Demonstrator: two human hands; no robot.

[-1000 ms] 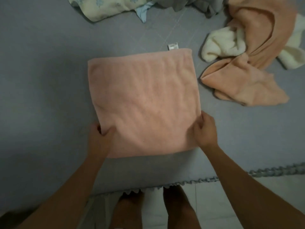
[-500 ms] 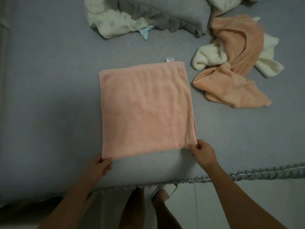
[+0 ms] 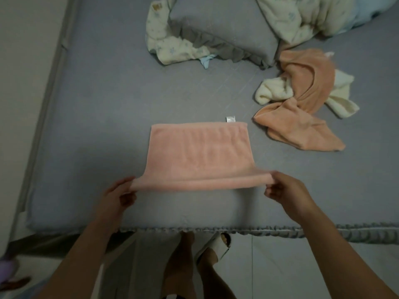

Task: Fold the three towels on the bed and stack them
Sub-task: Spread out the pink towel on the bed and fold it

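Note:
A pink towel (image 3: pixel 198 152) lies on the grey bed (image 3: pixel 97 126), its near edge lifted off the sheet. My left hand (image 3: pixel 117 196) pinches the near left corner and my right hand (image 3: pixel 285 188) pinches the near right corner. A small white tag sticks out at the towel's far right corner. To the right, an orange towel (image 3: pixel 302 130) lies crumpled and tangled with a cream towel (image 3: pixel 272 93).
A grey frilled pillow (image 3: pixel 220 31) and a pale patterned quilt (image 3: pixel 302 16) lie at the back of the bed. The bed's frilled front edge (image 3: pixel 280 230) runs just before my feet. A wall borders the bed on the left.
Both hands have gripped the pink towel's near corners and raised that edge off the bed, carrying it away from me. The view has pulled back.

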